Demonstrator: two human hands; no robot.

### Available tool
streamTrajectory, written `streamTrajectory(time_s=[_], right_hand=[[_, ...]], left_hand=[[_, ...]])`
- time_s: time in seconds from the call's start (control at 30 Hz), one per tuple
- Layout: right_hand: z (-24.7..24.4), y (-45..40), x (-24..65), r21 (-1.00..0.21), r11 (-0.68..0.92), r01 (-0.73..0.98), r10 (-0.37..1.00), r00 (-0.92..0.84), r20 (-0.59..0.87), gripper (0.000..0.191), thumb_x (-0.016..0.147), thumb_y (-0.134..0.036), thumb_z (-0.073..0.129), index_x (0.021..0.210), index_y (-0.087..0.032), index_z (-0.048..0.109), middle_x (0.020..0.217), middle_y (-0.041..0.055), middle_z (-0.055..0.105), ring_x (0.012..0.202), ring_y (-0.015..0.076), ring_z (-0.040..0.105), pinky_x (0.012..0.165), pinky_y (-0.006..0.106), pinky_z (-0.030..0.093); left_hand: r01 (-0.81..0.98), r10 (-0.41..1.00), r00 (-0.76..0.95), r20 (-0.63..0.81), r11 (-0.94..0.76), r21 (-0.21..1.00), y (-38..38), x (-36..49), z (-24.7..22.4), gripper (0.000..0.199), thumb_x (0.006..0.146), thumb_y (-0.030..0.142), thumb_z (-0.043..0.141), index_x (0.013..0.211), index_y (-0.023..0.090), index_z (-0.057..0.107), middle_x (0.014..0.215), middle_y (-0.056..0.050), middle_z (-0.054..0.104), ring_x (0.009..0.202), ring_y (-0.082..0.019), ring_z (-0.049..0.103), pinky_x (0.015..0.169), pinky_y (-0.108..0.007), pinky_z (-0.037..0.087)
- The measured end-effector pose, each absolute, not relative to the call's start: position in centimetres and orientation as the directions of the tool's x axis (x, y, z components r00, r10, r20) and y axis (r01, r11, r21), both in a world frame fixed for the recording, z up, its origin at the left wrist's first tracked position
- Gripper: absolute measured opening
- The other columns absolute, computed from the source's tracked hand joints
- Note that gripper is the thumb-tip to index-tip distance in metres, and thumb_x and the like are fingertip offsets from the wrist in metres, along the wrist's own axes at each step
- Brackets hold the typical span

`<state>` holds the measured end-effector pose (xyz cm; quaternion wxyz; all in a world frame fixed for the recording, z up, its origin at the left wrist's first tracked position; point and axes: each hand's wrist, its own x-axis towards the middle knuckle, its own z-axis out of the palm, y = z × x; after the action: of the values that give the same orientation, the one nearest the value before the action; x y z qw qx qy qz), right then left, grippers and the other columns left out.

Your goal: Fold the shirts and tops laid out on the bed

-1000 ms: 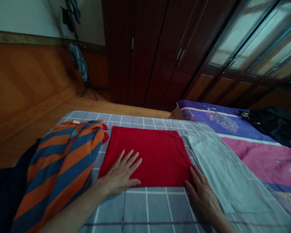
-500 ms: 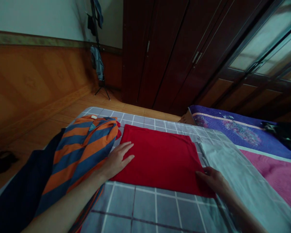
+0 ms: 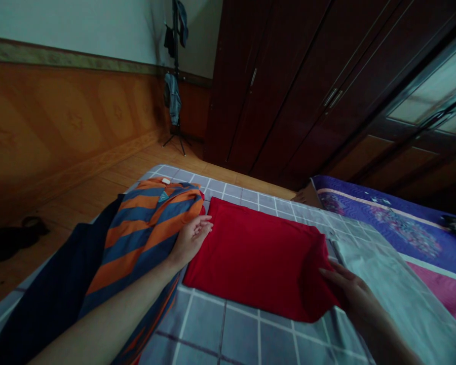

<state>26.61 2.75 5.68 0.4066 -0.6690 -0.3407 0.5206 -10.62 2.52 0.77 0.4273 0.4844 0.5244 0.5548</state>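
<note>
A folded red cloth (image 3: 258,258) lies on the grey checked bedspread (image 3: 239,324). At its right edge my right hand (image 3: 345,286) pinches the fabric, and that side is lifted and curved. My left hand (image 3: 192,241) is at the left edge of the red cloth, palm turned inward and fingers partly curled, with nothing seen in it. An orange and blue striped shirt (image 3: 137,238) lies beneath my left wrist and beside the red cloth. Further left is a dark blue garment (image 3: 61,284).
Pale sheet-like fabric (image 3: 395,289) spreads on the right. Beyond it is a purple and pink floral mattress (image 3: 387,218). A dark wardrobe (image 3: 277,91) stands behind, and a coat stand (image 3: 176,66) is in the corner. A black item (image 3: 15,235) lies on the floor.
The right edge of the red cloth has risen and bent in my right hand's grip. My left hand has come off the cloth's surface to its left edge. The view has shifted right-to-left, moving the scene rightward.
</note>
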Motion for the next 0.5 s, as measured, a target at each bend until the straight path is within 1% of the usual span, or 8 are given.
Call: streamTrajectory(time_s=[0.1, 0.2, 0.27, 0.33, 0.4, 0.43, 0.5], right_hand=[[7.1, 4.2, 22.8, -0.949, -0.307, 0.064, 0.943, 0.157, -0.295, 0.071, 0.057, -0.026, 0.079, 0.123, -0.016, 0.054, 0.079, 0.0039, 0.073, 0.068, 0.0236, 0.07, 0.063, 0.033, 0.059], [8.3, 5.4, 17.6, -0.97, -0.24, 0.045, 0.971, 0.019, -0.239, 0.076, 0.056, -0.027, 0.078, 0.126, -0.014, 0.052, 0.076, 0.0023, 0.072, 0.065, 0.0208, 0.069, 0.063, 0.031, 0.057], [8.2, 5.7, 13.6, -0.984, -0.174, 0.049, 0.982, -0.066, -0.177, 0.077, 0.057, -0.03, 0.076, 0.128, -0.013, 0.051, 0.077, 0.0018, 0.071, 0.064, 0.02, 0.068, 0.062, 0.031, 0.056], [7.4, 5.4, 9.6, -0.993, -0.092, 0.077, 0.98, -0.171, -0.104, 0.073, 0.061, -0.03, 0.07, 0.128, -0.011, 0.05, 0.08, 0.0027, 0.071, 0.065, 0.0197, 0.067, 0.061, 0.031, 0.054], [6.0, 4.6, 6.2, -0.984, 0.039, 0.176, 0.964, -0.267, -0.01, 0.062, 0.067, -0.025, 0.06, 0.127, -0.01, 0.052, 0.084, 0.0045, 0.071, 0.072, 0.0199, 0.066, 0.065, 0.03, 0.053], [5.3, 4.1, 4.8, -0.96, 0.12, 0.252, 0.946, -0.324, 0.033, 0.057, 0.069, -0.021, 0.056, 0.125, -0.011, 0.055, 0.089, 0.0052, 0.071, 0.077, 0.0199, 0.066, 0.071, 0.03, 0.052], [4.1, 2.9, 2.8, -0.879, 0.242, 0.412, 0.908, -0.416, 0.055, 0.051, 0.07, -0.014, 0.05, 0.12, -0.017, 0.059, 0.094, 0.0043, 0.071, 0.084, 0.0196, 0.065, 0.077, 0.029, 0.049]], left_hand=[[0.013, 0.982, -0.171, 0.074, -0.073, 0.997, 2.6, -10.7, 0.9, 0.041, 0.082, 0.042, 0.054, 0.109, 0.011, 0.056, 0.094, -0.011, 0.068, 0.082, -0.019, 0.067, 0.077, -0.033, 0.053], [0.005, 0.984, -0.17, 0.05, -0.05, 0.999, 2.6, -10.7, 0.9, 0.042, 0.082, 0.042, 0.054, 0.11, 0.011, 0.056, 0.092, -0.009, 0.068, 0.075, -0.017, 0.066, 0.069, -0.029, 0.052], [-0.014, 0.988, -0.155, 0.025, -0.027, 1.0, 2.7, -10.8, 0.7, 0.045, 0.081, 0.043, 0.054, 0.112, 0.01, 0.055, 0.088, -0.008, 0.067, 0.069, -0.015, 0.065, 0.064, -0.026, 0.05], [-0.044, 0.991, -0.131, -0.01, 0.004, 0.999, 2.8, -10.8, 0.5, 0.05, 0.081, 0.046, 0.053, 0.116, 0.01, 0.053, 0.085, -0.007, 0.067, 0.065, -0.014, 0.063, 0.059, -0.025, 0.047], [-0.051, 0.993, -0.111, -0.026, 0.02, 0.998, 2.9, -10.9, 0.3, 0.055, 0.081, 0.05, 0.053, 0.119, 0.01, 0.052, 0.084, -0.007, 0.066, 0.065, -0.015, 0.063, 0.058, -0.025, 0.045], [-0.039, 0.994, -0.11, -0.022, 0.018, 0.999, 2.9, -10.9, 0.3, 0.056, 0.08, 0.05, 0.053, 0.119, 0.01, 0.052, 0.084, -0.006, 0.066, 0.068, -0.016, 0.062, 0.059, -0.025, 0.045], [0.008, 0.992, -0.123, -0.005, 0.006, 1.0, 2.8, -11.0, 0.5, 0.055, 0.081, 0.05, 0.054, 0.118, 0.01, 0.054, 0.081, -0.004, 0.065, 0.072, -0.016, 0.061, 0.064, -0.026, 0.045]])
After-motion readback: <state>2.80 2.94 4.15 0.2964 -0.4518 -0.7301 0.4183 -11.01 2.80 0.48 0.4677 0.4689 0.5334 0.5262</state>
